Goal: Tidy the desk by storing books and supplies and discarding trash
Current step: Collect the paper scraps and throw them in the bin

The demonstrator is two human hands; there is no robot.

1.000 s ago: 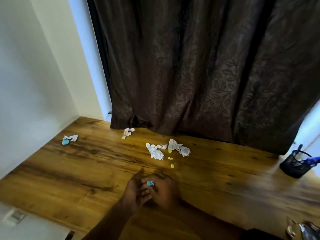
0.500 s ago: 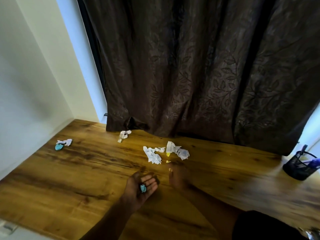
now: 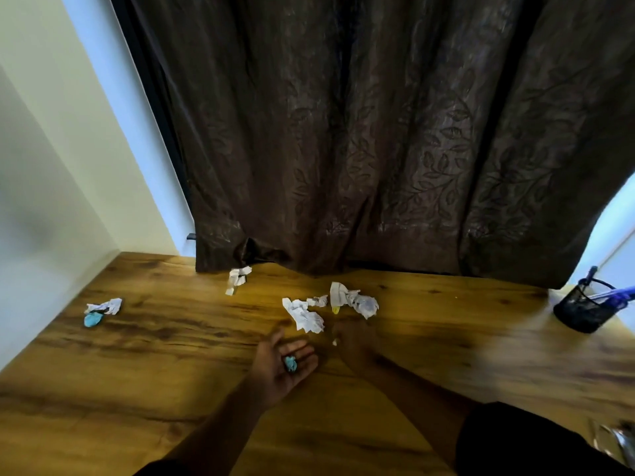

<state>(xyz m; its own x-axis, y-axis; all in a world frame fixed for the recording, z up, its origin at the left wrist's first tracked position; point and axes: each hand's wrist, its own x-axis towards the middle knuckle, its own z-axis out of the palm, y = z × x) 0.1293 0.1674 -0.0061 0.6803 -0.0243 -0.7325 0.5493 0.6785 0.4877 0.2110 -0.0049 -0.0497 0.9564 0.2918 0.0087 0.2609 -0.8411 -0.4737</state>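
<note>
Your left hand (image 3: pixel 287 367) lies flat-palmed, blue scrap (image 3: pixel 290 364) loose on it; tilt drops it. Right hand (image 3: pixel 354 341) by the white scrap (image 3: pixel 304 316): blurred, grip unclear.

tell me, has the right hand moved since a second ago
Yes. The right hand left the left hand and reached toward the crumpled white paper.

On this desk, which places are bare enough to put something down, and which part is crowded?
Bare wood lies on the desk near the front left, below the blue scrap, and between the white paper scraps and the pen holder. The middle is crowded: scraps, the left hand and the right hand.
</note>
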